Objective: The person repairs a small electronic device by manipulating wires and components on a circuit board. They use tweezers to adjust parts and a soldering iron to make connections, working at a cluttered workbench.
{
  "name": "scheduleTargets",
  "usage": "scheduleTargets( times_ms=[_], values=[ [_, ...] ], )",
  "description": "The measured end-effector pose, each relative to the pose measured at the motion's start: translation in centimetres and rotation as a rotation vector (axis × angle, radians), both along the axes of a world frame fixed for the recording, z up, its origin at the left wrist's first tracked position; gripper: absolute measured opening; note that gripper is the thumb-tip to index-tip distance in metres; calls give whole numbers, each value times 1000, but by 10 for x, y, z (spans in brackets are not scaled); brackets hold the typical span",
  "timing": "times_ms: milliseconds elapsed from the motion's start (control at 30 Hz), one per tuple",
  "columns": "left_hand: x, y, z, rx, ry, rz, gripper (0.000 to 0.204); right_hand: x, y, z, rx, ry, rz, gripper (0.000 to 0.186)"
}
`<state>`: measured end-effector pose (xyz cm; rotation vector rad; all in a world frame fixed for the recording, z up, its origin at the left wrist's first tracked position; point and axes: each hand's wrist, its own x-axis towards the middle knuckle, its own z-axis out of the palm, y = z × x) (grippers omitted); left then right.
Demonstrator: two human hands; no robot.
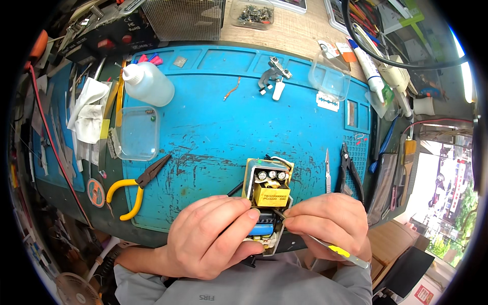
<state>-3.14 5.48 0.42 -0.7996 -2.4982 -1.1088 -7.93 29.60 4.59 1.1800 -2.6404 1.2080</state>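
Note:
Close to my body, an opened power supply point(248, 175) shows its circuit board, with a yellow transformer point(272, 195), a blue cylindrical part point(261, 229) and several round capacitors. My left hand point(211, 236) is closed on its left side, thumb low and fingers over the edge. In my right hand point(333, 221) is a pair of tweezers point(351, 256), slim and silver with a yellow patch. Their tip meets the right side of the board beside the transformer; the exact contact point is too small to tell.
On the blue mat point(203, 122) lie yellow-handled pliers point(136, 189), black nippers point(351, 170), a scalpel point(328, 173), a small metal clamp point(275, 76) and a razor blade point(328, 101). A white bottle point(150, 84) and clear box point(138, 133) stand at left.

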Motion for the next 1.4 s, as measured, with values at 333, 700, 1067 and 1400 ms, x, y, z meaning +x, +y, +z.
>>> scheduleTargets(
  times_ms=[333, 700, 1067, 1400],
  values=[
    [-1, 2, 4, 34, -17, 9, 40, 1, 3, 3, -110, -103, -68, 25],
    [0, -1, -1, 4, -6, -17, 48, -6, 2, 4, -48, -79, 14, 25],
    [-1, -1, 0, 6, -6, -24, 48, -6, 2, 5, -25, -66, 24, 25],
    [-1, 1, 5, 42, -44, -8, 41, -5, 1, 5, -56, -90, 18, 26]
  ],
)
